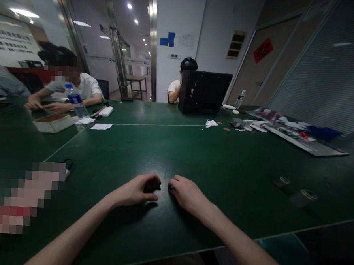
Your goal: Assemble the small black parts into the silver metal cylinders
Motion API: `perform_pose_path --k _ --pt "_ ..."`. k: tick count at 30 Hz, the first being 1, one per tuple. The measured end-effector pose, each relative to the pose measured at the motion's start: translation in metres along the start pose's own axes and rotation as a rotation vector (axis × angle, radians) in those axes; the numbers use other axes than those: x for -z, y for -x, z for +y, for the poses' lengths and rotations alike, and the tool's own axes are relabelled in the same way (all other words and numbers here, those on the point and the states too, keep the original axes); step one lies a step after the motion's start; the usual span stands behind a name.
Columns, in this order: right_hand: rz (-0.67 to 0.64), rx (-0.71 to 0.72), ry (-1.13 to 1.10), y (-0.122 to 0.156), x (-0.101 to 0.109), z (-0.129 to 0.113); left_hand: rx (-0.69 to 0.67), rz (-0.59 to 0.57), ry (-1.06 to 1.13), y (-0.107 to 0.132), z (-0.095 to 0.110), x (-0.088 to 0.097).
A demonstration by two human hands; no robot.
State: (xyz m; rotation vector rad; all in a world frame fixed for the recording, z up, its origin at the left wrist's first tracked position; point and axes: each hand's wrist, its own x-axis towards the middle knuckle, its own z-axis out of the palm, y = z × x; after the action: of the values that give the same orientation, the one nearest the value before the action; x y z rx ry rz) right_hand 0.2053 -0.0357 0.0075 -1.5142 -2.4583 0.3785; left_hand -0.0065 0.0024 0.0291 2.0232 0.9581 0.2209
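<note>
My left hand [140, 188] hovers just above the green tabletop [148, 234], its fingers curved and the thumb standing apart from them. Nothing can be made out between them. Close by on the right, my right hand [188, 193] has its fingers curled down and pressed together near the table. A tiny dark spot shows at its fingertips, too small to name. The two hands are a small gap apart and do not touch. Two dark cylinders, one nearer [305, 198] and one farther [283, 181], stand to the right of my right hand.
An open box [54, 124] and a water bottle [76, 101] are at the far left, near a seated person [89, 86]. Another person [173, 89] sits behind a black case [207, 92]. A board with clutter [307, 135] lies at the right. A blurred patch covers the left.
</note>
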Motion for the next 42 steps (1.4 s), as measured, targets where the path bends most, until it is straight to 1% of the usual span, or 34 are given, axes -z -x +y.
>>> perform_pose_path --k 2,4,6,9,11,13,16,27,31,33,35,36,38,40,41,42 --pt "0.0 0.021 -0.11 -0.003 -0.001 0.001 -0.005 0.0 0.01 0.0 -0.002 -0.001" --pt "0.013 0.048 -0.33 -0.003 -0.001 0.001 -0.014 0.003 0.02 -0.001 -0.005 -0.001" --pt "-0.019 0.025 -0.672 -0.003 -0.003 0.001 -0.023 0.007 0.026 -0.001 -0.008 -0.002" --pt "-0.121 -0.096 -1.258 -0.001 -0.007 0.0 -0.032 0.008 0.032 -0.001 -0.01 -0.002" --pt "-0.17 -0.177 -1.545 -0.001 -0.01 0.0 -0.04 0.007 0.041 -0.001 -0.01 -0.002" --pt "-0.209 -0.235 -1.7 -0.001 -0.012 0.001 -0.045 0.002 0.055 -0.001 -0.01 -0.002" --pt "-0.233 -0.266 -1.788 -0.001 -0.012 0.002 -0.047 -0.004 0.054 -0.001 -0.009 -0.002" --pt "-0.205 -0.283 -1.796 0.0 -0.012 0.002 -0.032 -0.001 0.033 0.0 -0.006 -0.002" --pt "-0.19 -0.258 -1.755 -0.001 -0.015 0.003 -0.039 0.0 0.038 0.0 -0.007 -0.002" --pt "-0.171 -0.242 -1.689 0.0 -0.017 0.002 -0.052 -0.007 0.048 -0.001 -0.006 -0.002" --pt "-0.157 -0.212 -1.541 0.001 -0.017 0.0 -0.049 -0.006 0.044 -0.001 -0.005 -0.001" --pt "-0.14 -0.185 -1.418 0.002 -0.015 -0.001 -0.042 -0.005 0.039 -0.001 -0.005 -0.001" --pt "-0.052 -0.111 -1.091 0.008 -0.008 0.002 -0.022 -0.009 0.03 -0.001 -0.004 0.0" --pt "0.086 -0.071 -0.753 0.02 0.006 0.015 -0.006 -0.019 0.031 0.0 -0.003 0.0" --pt "0.158 -0.082 -0.609 0.028 0.016 0.027 -0.001 -0.026 0.033 0.0 -0.004 0.001" --pt "0.227 -0.131 -0.488 0.038 0.027 0.043 0.001 -0.031 0.035 0.0 -0.004 0.001"
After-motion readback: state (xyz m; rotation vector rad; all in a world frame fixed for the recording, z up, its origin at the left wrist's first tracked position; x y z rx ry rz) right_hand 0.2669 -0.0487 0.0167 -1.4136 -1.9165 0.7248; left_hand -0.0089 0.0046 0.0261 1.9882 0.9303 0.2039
